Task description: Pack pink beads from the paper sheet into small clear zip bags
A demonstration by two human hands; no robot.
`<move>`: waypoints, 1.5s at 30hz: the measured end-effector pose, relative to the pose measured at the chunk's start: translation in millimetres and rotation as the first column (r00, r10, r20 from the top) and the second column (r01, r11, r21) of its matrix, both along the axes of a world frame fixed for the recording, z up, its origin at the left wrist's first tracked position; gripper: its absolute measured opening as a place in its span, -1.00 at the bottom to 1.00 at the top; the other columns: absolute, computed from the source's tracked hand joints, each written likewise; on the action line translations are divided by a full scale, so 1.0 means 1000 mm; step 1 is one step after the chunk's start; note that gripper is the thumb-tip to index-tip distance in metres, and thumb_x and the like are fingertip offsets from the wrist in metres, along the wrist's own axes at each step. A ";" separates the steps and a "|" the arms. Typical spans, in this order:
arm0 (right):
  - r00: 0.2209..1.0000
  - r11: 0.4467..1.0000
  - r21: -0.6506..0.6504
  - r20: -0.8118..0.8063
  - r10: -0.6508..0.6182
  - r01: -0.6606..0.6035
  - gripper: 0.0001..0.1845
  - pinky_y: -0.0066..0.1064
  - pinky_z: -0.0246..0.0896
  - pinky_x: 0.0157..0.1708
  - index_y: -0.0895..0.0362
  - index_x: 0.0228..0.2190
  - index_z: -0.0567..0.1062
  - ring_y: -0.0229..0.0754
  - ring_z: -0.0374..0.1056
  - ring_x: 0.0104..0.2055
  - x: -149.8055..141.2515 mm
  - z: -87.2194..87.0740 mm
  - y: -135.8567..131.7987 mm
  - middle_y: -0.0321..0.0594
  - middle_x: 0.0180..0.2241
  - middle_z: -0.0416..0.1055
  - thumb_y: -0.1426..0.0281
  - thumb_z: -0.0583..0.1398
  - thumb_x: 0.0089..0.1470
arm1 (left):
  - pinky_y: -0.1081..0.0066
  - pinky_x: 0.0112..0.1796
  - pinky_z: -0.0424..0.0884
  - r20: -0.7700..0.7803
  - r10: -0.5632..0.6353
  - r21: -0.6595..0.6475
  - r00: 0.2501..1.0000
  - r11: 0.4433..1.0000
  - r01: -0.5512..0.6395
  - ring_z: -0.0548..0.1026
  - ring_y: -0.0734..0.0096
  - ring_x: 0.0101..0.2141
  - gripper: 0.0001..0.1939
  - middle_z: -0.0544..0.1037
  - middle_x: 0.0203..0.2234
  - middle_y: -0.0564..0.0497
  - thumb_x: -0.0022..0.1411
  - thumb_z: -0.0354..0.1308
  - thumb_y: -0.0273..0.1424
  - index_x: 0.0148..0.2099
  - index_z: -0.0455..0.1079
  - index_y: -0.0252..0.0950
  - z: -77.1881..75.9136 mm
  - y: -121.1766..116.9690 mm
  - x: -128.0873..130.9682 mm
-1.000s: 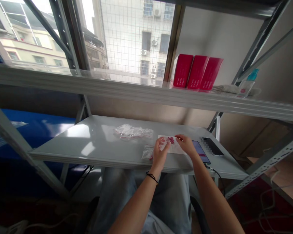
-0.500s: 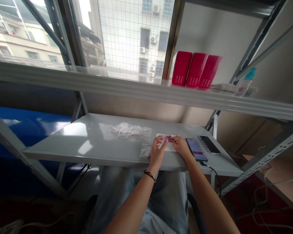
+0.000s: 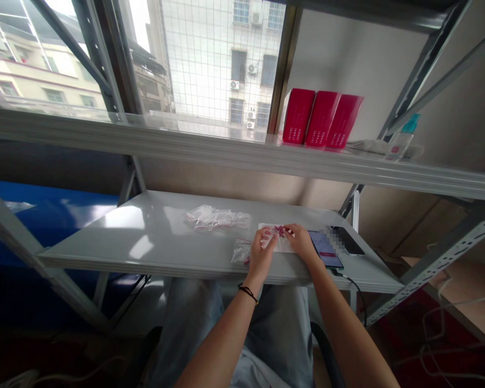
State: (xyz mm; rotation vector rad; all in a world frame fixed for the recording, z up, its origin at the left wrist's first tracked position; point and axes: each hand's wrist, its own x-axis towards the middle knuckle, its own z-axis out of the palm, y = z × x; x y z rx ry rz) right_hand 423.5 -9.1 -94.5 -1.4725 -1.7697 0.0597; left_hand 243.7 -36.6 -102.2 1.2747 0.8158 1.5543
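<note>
My left hand [image 3: 262, 251] and my right hand [image 3: 300, 241] meet over a white sheet [image 3: 283, 246] on the grey shelf board [image 3: 153, 237]. A small heap of tiny pink-red pieces [image 3: 278, 231] lies on that sheet, right between my fingertips. Both hands have their fingers curled in a pinch at the heap; what they hold is too small to make out. A small clear plastic bag [image 3: 241, 251] lies just left of my left hand. A pile of clear bags with red strips [image 3: 218, 218] sits farther back on the left.
Two phones lie right of my hands, one lit [image 3: 325, 249] with a cable, one dark [image 3: 350, 241]. On the upper shelf [image 3: 242, 153] stand three red boxes [image 3: 321, 119] and a bottle with a teal cap [image 3: 403, 134]. Metal rack posts frame both sides.
The right hand has moved in closer to the pink heap and the left hand. The camera view has shifted slightly.
</note>
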 end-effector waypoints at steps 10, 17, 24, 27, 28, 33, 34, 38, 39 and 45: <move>0.962 0.971 0.014 -0.133 0.238 -0.238 -0.70 -0.39 0.34 -0.27 0.10 -0.12 0.63 -0.16 0.44 -0.27 -0.027 0.066 -0.026 -0.18 -0.24 0.59 0.22 0.22 0.22 | 0.24 0.03 0.39 -0.036 -0.052 0.016 0.998 0.998 0.052 0.55 0.16 -0.06 -0.67 0.61 -0.09 -0.06 0.26 0.30 -0.19 0.03 0.47 -0.18 0.003 -0.002 -0.002; 1.000 0.996 -0.090 0.006 -0.025 0.025 -0.73 -0.35 0.35 -0.22 0.13 -0.17 0.64 -0.12 0.48 -0.29 -0.011 0.028 -0.001 -0.12 -0.25 0.63 0.35 0.16 0.22 | 0.28 0.00 0.43 0.110 -0.108 0.008 0.988 0.994 0.108 0.55 0.19 -0.09 -0.68 0.62 -0.15 -0.05 0.28 0.27 -0.12 -0.04 0.50 -0.21 0.007 -0.004 -0.002; 0.970 0.977 -0.157 0.221 -0.105 0.142 -0.80 -0.39 0.27 -0.09 0.12 -0.21 0.66 -0.06 0.48 -0.13 -0.007 -0.004 0.008 -0.10 -0.19 0.62 0.45 0.21 0.19 | 0.27 0.05 0.41 0.162 -0.125 0.001 0.979 0.992 0.127 0.54 0.18 -0.03 -0.69 0.62 -0.13 -0.05 0.29 0.26 -0.11 -0.07 0.50 -0.21 0.005 -0.001 -0.003; 0.957 0.977 -0.169 0.279 -0.081 0.132 -0.76 -0.41 0.24 -0.07 0.09 -0.17 0.65 -0.08 0.47 -0.10 -0.007 -0.006 0.007 -0.12 -0.17 0.60 0.48 0.19 0.22 | 0.25 0.07 0.39 0.172 -0.142 0.011 0.975 0.990 0.143 0.53 0.16 -0.01 -0.70 0.61 -0.10 -0.06 0.30 0.25 -0.12 -0.07 0.49 -0.21 0.003 -0.001 -0.002; 0.953 0.977 -0.172 0.293 -0.073 0.128 -0.75 -0.42 0.24 -0.07 0.08 -0.17 0.66 -0.08 0.47 -0.10 -0.007 -0.006 0.007 -0.12 -0.16 0.60 0.49 0.18 0.23 | 0.25 0.07 0.39 0.174 -0.142 0.011 0.974 0.990 0.142 0.53 0.16 0.00 -0.70 0.61 -0.10 -0.07 0.30 0.25 -0.12 -0.07 0.49 -0.21 0.003 -0.001 -0.002; 0.942 0.977 -0.179 0.331 -0.051 0.115 -0.73 -0.42 0.23 -0.04 0.07 -0.18 0.66 -0.09 0.45 -0.05 -0.008 -0.008 0.007 -0.13 -0.13 0.59 0.47 0.14 0.28 | 0.26 0.04 0.41 0.165 -0.134 0.006 0.977 0.991 0.135 0.53 0.15 -0.01 -0.67 0.61 -0.11 -0.07 0.27 0.26 -0.09 -0.08 0.49 -0.22 0.004 -0.001 -0.002; 0.941 0.977 -0.180 0.334 -0.050 0.115 -0.73 -0.42 0.23 -0.03 0.07 -0.17 0.66 -0.09 0.45 -0.05 -0.008 -0.008 0.006 -0.13 -0.13 0.58 0.47 0.14 0.28 | 0.26 0.04 0.41 0.162 -0.132 0.006 0.978 0.991 0.133 0.53 0.15 -0.02 -0.66 0.61 -0.11 -0.07 0.27 0.26 -0.08 -0.08 0.49 -0.21 0.004 -0.001 -0.002; 0.938 0.976 -0.178 0.342 -0.056 0.123 -0.73 -0.42 0.23 -0.05 0.08 -0.17 0.65 -0.09 0.45 -0.06 -0.009 -0.007 0.006 -0.12 -0.13 0.58 0.47 0.14 0.28 | 0.28 0.05 0.39 0.153 -0.127 0.010 0.980 0.992 0.127 0.53 0.19 -0.03 -0.68 0.61 -0.12 -0.04 0.28 0.25 -0.07 -0.09 0.49 -0.19 0.006 -0.002 -0.002; 0.937 0.976 -0.177 0.344 -0.057 0.125 -0.73 -0.42 0.23 -0.06 0.08 -0.17 0.65 -0.09 0.45 -0.07 -0.010 -0.006 0.006 -0.12 -0.14 0.59 0.47 0.13 0.28 | 0.29 0.05 0.39 0.150 -0.126 0.009 0.981 0.992 0.126 0.53 0.19 -0.03 -0.68 0.61 -0.12 -0.04 0.28 0.25 -0.07 -0.10 0.49 -0.19 0.006 -0.002 -0.003; 0.936 0.979 -0.165 0.347 -0.059 0.123 -0.71 -0.41 0.23 -0.08 0.08 -0.21 0.66 -0.09 0.46 -0.10 -0.009 -0.005 0.005 -0.12 -0.16 0.58 0.47 0.12 0.30 | 0.28 0.04 0.39 0.143 -0.114 -0.007 0.983 0.993 0.116 0.53 0.17 -0.01 -0.67 0.61 -0.11 -0.05 0.27 0.25 -0.06 -0.11 0.49 -0.20 0.006 -0.002 -0.003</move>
